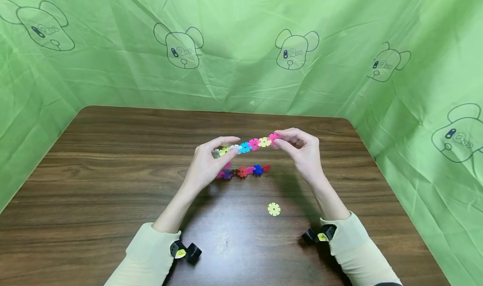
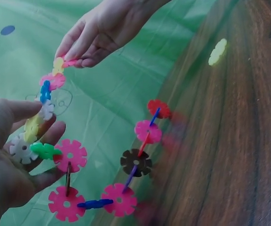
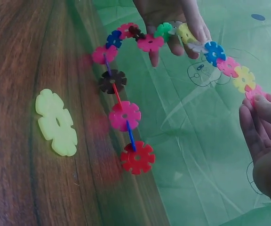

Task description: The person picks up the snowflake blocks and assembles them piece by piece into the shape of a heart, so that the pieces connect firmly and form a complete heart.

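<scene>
A chain of interlocking plastic snowflake discs [image 1: 245,147] in many colours spans both hands above the table. My left hand [image 1: 203,162] holds its middle, thumb and fingers around white and yellow discs. My right hand [image 1: 305,152] pinches the pink disc [image 3: 256,94] at one end, beside a yellow disc. From the left hand the chain bends back in a U, down to a red disc [image 3: 138,162] at its other end. Whether this lower stretch touches the table I cannot tell. A loose pale yellow disc [image 1: 274,209] lies flat on the tabletop, nearer the body.
The dark wood-grain table [image 1: 94,185] has rounded far corners. Green cloth [image 1: 234,80] printed with cartoon bear outlines hangs behind it and along the sides. Each wrist wears a small black camera, the left one [image 1: 193,252] and the right one [image 1: 310,237].
</scene>
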The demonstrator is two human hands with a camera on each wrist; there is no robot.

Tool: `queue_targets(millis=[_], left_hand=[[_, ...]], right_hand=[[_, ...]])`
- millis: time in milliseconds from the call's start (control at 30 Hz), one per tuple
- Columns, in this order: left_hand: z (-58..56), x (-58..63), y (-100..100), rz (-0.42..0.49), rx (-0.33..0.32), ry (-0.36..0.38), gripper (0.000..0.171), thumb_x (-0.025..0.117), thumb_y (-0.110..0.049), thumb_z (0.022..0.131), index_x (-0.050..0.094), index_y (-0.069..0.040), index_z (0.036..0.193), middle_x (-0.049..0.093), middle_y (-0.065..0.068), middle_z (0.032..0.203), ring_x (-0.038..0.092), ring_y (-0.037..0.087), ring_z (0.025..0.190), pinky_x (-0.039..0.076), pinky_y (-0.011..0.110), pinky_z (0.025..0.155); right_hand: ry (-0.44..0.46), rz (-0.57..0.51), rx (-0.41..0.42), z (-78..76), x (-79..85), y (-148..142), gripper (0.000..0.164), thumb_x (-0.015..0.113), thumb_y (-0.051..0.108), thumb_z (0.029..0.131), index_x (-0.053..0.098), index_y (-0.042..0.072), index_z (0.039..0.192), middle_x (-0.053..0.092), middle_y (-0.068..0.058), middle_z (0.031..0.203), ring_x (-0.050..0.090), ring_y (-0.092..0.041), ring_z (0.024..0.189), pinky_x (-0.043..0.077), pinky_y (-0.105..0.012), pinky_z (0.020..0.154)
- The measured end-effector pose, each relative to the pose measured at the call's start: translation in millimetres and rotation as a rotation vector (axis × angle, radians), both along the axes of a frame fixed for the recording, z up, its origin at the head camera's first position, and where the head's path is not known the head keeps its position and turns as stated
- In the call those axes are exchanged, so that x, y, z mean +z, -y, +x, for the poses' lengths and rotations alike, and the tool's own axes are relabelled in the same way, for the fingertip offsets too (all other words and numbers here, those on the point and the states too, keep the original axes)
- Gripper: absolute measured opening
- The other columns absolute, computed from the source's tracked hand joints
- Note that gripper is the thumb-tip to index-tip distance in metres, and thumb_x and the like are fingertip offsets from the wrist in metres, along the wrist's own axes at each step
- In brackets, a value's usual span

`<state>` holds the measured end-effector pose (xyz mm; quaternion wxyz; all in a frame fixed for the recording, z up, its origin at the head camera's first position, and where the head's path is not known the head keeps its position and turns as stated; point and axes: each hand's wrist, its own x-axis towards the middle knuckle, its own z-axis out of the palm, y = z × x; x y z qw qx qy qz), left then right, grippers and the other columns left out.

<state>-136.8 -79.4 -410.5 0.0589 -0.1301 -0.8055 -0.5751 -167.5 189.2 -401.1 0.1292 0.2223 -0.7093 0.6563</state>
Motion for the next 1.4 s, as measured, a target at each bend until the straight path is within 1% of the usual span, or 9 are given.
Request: queue_targets(millis=[133, 267, 333, 567, 700, 900, 1000, 1167, 1400], left_hand=[[-0.1, 1.9, 4, -0.044, -0.006, 0.004, 0.031, 0.075, -0.039, 0.094, 0.074, -0.034, 0.125, 0.076, -0.009, 0.119, 0.055, 0.015, 0.071, 0.047, 0.028, 0.066], [-1.3, 3.1, 7, -0.065, -0.021, -0.005, 0.033, 0.074, -0.040, 0.095, 0.073, -0.035, 0.127, 0.073, -0.010, 0.129, 0.060, 0.014, 0.085, 0.049, 0.031, 0.074], [-1.7, 3.4, 9, -0.075, -0.031, -0.019, 0.032, 0.072, -0.039, 0.097, 0.071, -0.036, 0.129, 0.073, -0.010, 0.128, 0.059, 0.015, 0.079, 0.048, 0.032, 0.070], [-3.9, 1.8, 11, -0.094, -0.019, -0.053, 0.029, 0.066, -0.036, 0.101, 0.072, -0.030, 0.129, 0.074, -0.007, 0.116, 0.058, 0.019, 0.078, 0.049, 0.033, 0.073], [-4.6, 0.6, 12, -0.057, 0.011, -0.025, 0.025, 0.067, -0.037, 0.101, 0.073, -0.032, 0.124, 0.073, -0.006, 0.107, 0.058, 0.020, 0.074, 0.048, 0.027, 0.064], [-4.6, 2.2, 13, 0.017, 0.028, 0.014, 0.023, 0.069, -0.037, 0.099, 0.074, -0.030, 0.121, 0.074, -0.001, 0.103, 0.064, 0.026, 0.075, 0.049, 0.023, 0.061], [-5.4, 2.8, 14, 0.049, 0.033, 0.028, 0.023, 0.069, -0.036, 0.099, 0.074, -0.028, 0.119, 0.076, 0.004, 0.102, 0.065, 0.028, 0.077, 0.049, 0.023, 0.061], [-7.5, 2.8, 16, 0.085, 0.041, 0.047, 0.023, 0.070, -0.034, 0.098, 0.075, -0.023, 0.118, 0.078, 0.009, 0.102, 0.071, 0.017, 0.081, 0.051, 0.023, 0.066], [-8.6, 1.5, 17, 0.104, 0.051, 0.072, 0.021, 0.070, -0.033, 0.098, 0.075, -0.022, 0.116, 0.076, 0.012, 0.100, 0.072, 0.012, 0.080, 0.051, 0.024, 0.067]], right_hand=[[0.030, 0.009, 0.017, -0.9, -1.1, -2, 0.024, 0.074, -0.004, 0.090, 0.072, -0.009, 0.114, 0.080, 0.001, 0.094, 0.078, -0.018, 0.080, 0.063, -0.031, 0.079], [0.044, 0.027, 0.021, -1.6, -1.9, -2, 0.029, 0.074, -0.003, 0.091, 0.070, -0.006, 0.120, 0.080, 0.001, 0.097, 0.079, -0.018, 0.082, 0.063, -0.033, 0.080], [0.051, 0.039, 0.021, -1.6, -2.4, -2, 0.032, 0.074, -0.002, 0.091, 0.069, -0.005, 0.123, 0.079, 0.001, 0.099, 0.078, -0.018, 0.083, 0.063, -0.034, 0.080], [0.112, 0.026, 0.061, 1.1, -5.8, -5, 0.036, 0.072, 0.001, 0.094, 0.065, -0.004, 0.129, 0.078, -0.004, 0.103, 0.079, -0.027, 0.089, 0.063, -0.039, 0.084], [0.136, 0.037, 0.076, 3.0, -8.8, -9, 0.038, 0.072, 0.002, 0.094, 0.064, -0.005, 0.130, 0.078, -0.006, 0.107, 0.078, -0.021, 0.091, 0.062, -0.045, 0.084], [0.163, 0.204, 0.110, 6.4, -17.0, -22, 0.037, 0.075, 0.006, 0.093, 0.067, 0.003, 0.129, 0.076, -0.015, 0.111, 0.077, -0.021, 0.098, 0.062, -0.038, 0.085], [0.185, 0.295, 0.166, 8.3, -23.0, -26, 0.038, 0.077, 0.008, 0.092, 0.068, 0.003, 0.129, 0.075, -0.020, 0.114, 0.075, -0.024, 0.102, 0.061, -0.031, 0.087], [0.232, 0.423, 0.298, 12.5, -32.3, -31, 0.040, 0.079, 0.013, 0.091, 0.069, 0.005, 0.128, 0.073, -0.022, 0.119, 0.072, -0.029, 0.107, 0.058, -0.028, 0.090], [0.262, 0.526, 0.488, 15.1, -42.9, -32, 0.042, 0.083, 0.004, 0.084, 0.071, 0.003, 0.124, 0.073, -0.018, 0.115, 0.070, -0.038, 0.103, 0.061, -0.038, 0.087]])
